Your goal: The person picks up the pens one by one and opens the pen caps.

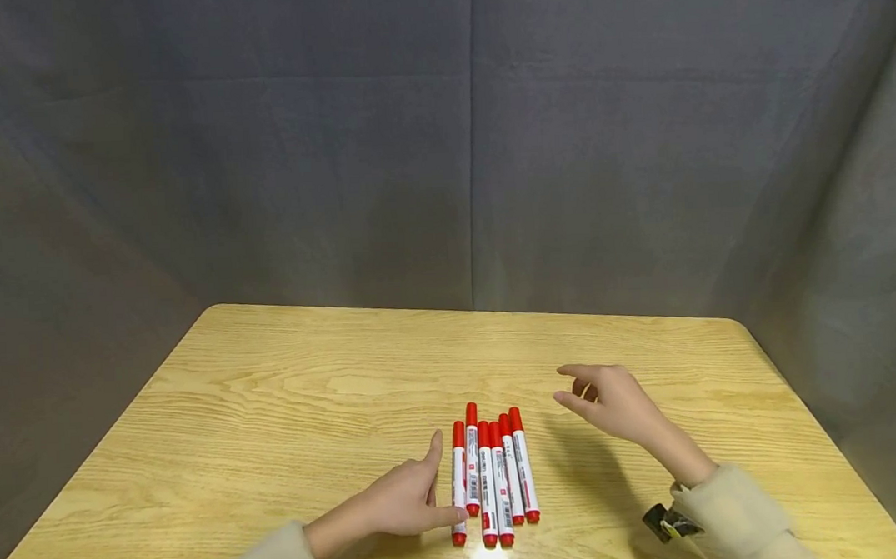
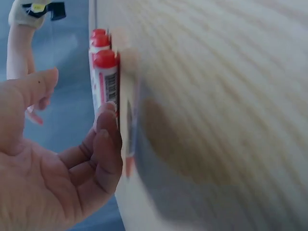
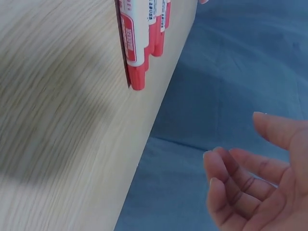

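Note:
Several red-capped white markers (image 1: 488, 486) lie side by side in an uneven row on the wooden table. Beside the row's left end is my left hand (image 1: 405, 498), its index finger extended forward and its thumb across the near part of the leftmost marker (image 1: 458, 471). In the left wrist view, fingertips of the left hand (image 2: 72, 163) are at the side of a marker (image 2: 107, 77); contact is hard to tell. My right hand (image 1: 611, 402) hovers above the table to the right of the markers, apart from them. Its fingers are loosely bent around nothing, as the right wrist view also shows.
The light wooden table (image 1: 310, 385) has rounded far corners. Behind it and at both sides hangs a dark grey-blue curtain (image 1: 337, 151). A black device (image 1: 670, 522) is strapped at the right wrist, by the beige sleeve (image 1: 732, 509).

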Demonstrator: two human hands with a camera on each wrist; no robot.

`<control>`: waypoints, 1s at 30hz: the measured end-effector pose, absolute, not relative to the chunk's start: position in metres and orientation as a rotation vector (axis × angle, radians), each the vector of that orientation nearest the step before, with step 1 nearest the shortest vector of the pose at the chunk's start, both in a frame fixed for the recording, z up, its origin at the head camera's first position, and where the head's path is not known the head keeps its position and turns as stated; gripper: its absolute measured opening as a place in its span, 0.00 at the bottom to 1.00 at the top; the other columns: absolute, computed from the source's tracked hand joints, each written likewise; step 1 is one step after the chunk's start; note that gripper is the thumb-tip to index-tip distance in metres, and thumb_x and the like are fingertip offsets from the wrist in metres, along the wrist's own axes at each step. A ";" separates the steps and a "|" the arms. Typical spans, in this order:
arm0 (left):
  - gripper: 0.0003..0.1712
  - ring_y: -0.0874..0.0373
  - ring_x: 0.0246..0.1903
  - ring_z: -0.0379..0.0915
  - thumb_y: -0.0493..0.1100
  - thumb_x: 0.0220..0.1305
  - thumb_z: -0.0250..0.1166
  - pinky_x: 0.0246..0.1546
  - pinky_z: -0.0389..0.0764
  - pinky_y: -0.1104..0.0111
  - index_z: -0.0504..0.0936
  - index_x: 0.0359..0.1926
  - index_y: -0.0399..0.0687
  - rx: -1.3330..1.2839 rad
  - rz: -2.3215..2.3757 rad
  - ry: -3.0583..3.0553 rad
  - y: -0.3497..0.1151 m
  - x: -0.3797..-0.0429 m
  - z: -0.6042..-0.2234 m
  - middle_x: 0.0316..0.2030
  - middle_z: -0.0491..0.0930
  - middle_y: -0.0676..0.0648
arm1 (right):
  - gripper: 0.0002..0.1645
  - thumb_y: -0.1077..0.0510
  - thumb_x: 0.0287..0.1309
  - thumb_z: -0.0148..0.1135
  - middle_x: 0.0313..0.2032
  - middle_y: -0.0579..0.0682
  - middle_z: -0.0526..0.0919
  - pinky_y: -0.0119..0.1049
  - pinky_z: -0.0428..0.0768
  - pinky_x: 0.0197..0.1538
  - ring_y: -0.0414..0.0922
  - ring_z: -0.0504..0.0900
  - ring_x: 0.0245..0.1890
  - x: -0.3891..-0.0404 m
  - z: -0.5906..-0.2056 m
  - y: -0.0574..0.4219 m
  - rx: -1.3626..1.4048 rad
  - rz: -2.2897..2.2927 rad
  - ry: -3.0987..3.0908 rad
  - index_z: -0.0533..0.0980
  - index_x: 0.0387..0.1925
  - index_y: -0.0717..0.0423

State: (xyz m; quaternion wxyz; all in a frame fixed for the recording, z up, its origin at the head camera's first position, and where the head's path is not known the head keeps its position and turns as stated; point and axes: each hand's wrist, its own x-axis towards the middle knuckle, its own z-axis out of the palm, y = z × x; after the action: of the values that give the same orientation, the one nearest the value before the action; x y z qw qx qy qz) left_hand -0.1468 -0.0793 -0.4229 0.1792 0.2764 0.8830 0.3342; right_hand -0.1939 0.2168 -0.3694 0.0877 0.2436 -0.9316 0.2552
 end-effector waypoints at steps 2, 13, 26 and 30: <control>0.61 0.67 0.10 0.60 0.56 0.52 0.65 0.12 0.63 0.74 0.37 0.66 0.24 0.781 0.912 2.496 -0.076 -0.146 -0.425 0.10 0.66 0.57 | 0.21 0.56 0.54 0.63 0.21 0.43 0.76 0.29 0.68 0.22 0.35 0.69 0.16 -0.197 -0.371 0.213 0.750 0.765 -2.773 0.77 0.46 0.66; 0.63 0.66 0.15 0.63 0.60 0.49 0.66 0.17 0.66 0.73 0.37 0.68 0.28 0.756 0.809 2.511 -0.068 -0.145 -0.429 0.15 0.70 0.56 | 0.21 0.57 0.54 0.62 0.22 0.45 0.77 0.29 0.70 0.23 0.35 0.70 0.17 -0.211 -0.380 0.195 0.862 0.826 -2.820 0.76 0.47 0.66; 0.64 0.66 0.13 0.63 0.61 0.44 0.68 0.13 0.63 0.72 0.43 0.67 0.26 0.731 0.728 2.584 -0.058 -0.148 -0.433 0.16 0.70 0.57 | 0.21 0.57 0.54 0.62 0.21 0.43 0.76 0.28 0.70 0.23 0.35 0.69 0.18 -0.219 -0.389 0.163 1.037 0.843 -2.876 0.76 0.46 0.67; 0.64 0.65 0.14 0.64 0.61 0.43 0.69 0.14 0.65 0.72 0.45 0.66 0.25 0.746 0.682 2.613 -0.057 -0.149 -0.434 0.17 0.69 0.57 | 0.22 0.56 0.54 0.62 0.21 0.43 0.76 0.27 0.69 0.23 0.34 0.68 0.18 -0.220 -0.392 0.155 1.084 0.850 -2.893 0.76 0.47 0.68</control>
State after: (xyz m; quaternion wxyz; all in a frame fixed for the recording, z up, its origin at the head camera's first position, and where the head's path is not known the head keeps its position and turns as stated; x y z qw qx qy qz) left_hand -0.1491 -0.0571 -0.4336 0.1689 0.2626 0.9192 0.2398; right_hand -0.2204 0.1547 -0.3924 -0.0312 0.3380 -0.9024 0.2653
